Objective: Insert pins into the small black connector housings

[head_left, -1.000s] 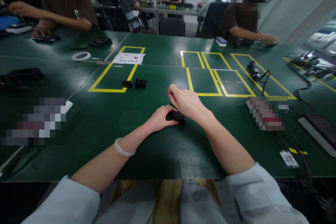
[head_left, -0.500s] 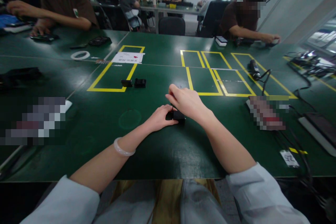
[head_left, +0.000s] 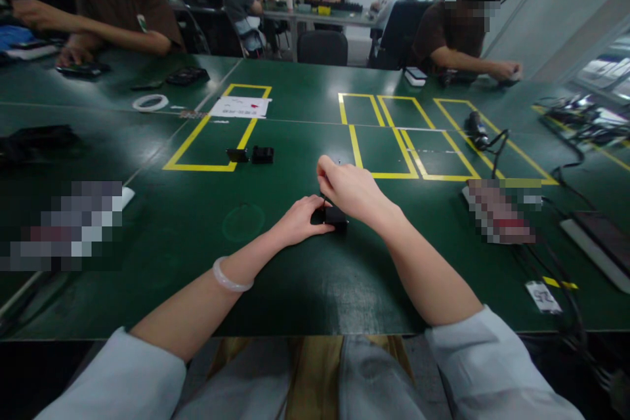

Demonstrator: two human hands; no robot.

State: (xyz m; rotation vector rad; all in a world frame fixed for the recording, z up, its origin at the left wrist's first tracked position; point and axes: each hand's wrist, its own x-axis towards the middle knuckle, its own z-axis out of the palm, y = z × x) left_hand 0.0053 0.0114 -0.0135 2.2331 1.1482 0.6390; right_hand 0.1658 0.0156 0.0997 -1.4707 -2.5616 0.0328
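Note:
On the green table in front of me, my left hand (head_left: 301,222) grips a small black box-shaped part (head_left: 335,218) between thumb and fingers. My right hand (head_left: 352,190) is closed just above it, with its fingers curled together. From under those fingers a thin dark shaft (head_left: 323,201) runs down to the black part; the rest of that tool is hidden in the hand. Farther off, two small black pieces lie at the lower end of a taped outline: one with a raised flat panel (head_left: 237,155) and a blockier one (head_left: 263,155).
Yellow tape outlines (head_left: 386,176) mark the table. A white paper (head_left: 241,107) and a tape roll (head_left: 150,103) lie at the back left. Phone-like devices flank me, blurred out, with cables (head_left: 566,289) at right. Co-workers (head_left: 457,46) sit across the table.
My right hand has turned very slightly at the fingers above the black part. My left hand keeps its hold in the same spot.

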